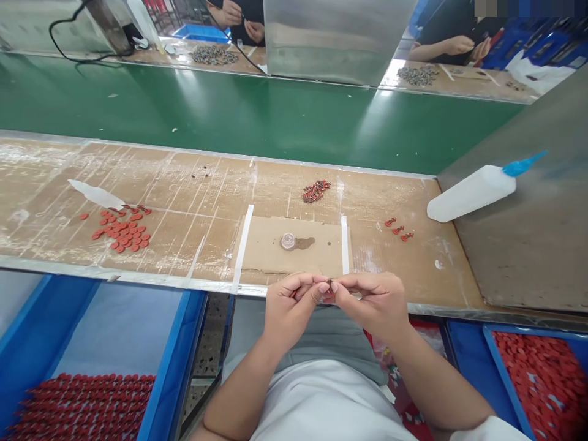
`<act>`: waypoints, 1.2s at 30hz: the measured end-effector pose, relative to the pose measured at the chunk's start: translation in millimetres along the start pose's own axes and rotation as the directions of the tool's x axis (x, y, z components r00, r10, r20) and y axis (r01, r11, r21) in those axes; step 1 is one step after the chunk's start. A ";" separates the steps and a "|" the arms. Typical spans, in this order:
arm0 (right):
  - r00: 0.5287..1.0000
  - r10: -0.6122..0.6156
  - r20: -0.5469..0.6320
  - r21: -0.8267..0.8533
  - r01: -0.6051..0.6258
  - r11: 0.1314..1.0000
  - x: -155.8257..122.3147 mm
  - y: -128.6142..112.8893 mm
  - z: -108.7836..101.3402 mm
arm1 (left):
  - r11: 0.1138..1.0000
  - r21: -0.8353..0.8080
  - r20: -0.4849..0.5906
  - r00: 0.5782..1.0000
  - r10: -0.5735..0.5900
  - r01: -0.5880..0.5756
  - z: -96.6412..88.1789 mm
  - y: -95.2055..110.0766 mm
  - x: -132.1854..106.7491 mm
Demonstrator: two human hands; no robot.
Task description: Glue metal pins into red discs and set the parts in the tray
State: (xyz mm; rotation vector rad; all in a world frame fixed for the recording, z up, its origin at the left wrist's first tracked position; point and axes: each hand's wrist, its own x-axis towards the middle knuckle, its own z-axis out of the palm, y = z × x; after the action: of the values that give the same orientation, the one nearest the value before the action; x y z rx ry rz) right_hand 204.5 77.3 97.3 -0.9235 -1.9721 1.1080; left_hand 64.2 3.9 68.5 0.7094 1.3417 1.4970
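My left hand (pixel 288 311) and my right hand (pixel 377 305) meet at the table's front edge, fingertips almost touching. Between them they pinch a small red-and-dark part (pixel 329 290), mostly hidden by the fingers. A bit of red also shows under the left index finger. Just beyond lies a taped cardboard sheet (pixel 261 248) bearing a small clear cup (pixel 288 241) beside a brown wet stain. Behind it is a heap of small red-and-black parts (pixel 316 191). Three red pieces (pixel 397 230) with dark stems lie to the right. Red discs (pixel 124 233) are scattered at the left.
A white squeeze bottle (pixel 473 193) with a blue nozzle leans against the metal panel (pixel 528 245) at right. Blue trays (pixel 172 343) of red pieces stand below the table on both sides. Beyond the green belt (pixel 275 116), other people's hands (pixel 232 13) work.
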 end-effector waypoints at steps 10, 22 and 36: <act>0.985 -0.158 -0.071 -0.222 0.139 0.965 0.4 -3.8 2.9 | 0.998 0.057 -0.006 0.999 0.035 -0.034 0.5 1.4 -0.4; 0.936 -0.344 -0.074 -0.300 0.308 0.903 -2.1 -2.5 5.9 | 0.977 0.195 -0.086 0.990 0.109 -0.091 5.2 1.5 -2.0; 0.995 -0.073 -0.061 -0.027 0.072 0.997 -2.4 -2.8 5.5 | 0.997 0.033 -0.074 0.995 0.067 -0.065 6.6 0.0 -3.9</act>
State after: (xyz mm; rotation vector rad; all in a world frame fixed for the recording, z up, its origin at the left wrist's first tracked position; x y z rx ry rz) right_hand 200.5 72.0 97.0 -0.8815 -1.9573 1.0048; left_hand 71.5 2.9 70.6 0.7290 1.4128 1.5722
